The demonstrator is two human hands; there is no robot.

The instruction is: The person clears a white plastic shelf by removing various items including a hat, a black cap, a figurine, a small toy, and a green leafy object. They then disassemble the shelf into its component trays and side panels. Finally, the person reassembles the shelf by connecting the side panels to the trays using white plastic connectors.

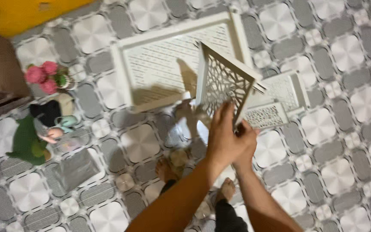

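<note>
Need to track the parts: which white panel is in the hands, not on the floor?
The upright lattice panel, gripped at its lower corner by both hands; the large slatted panel and smaller lattice pieces lie flat.

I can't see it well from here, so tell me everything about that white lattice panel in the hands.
The lattice panel is a white, plastic-looking rectangle: a plain frame around a cut-out patterned grid. It is held off the floor, tilted, one corner pointing down into the hands. The left hand and right hand meet at that bottom corner. Behind it lies a white slatted tray on the tiled floor.
</note>
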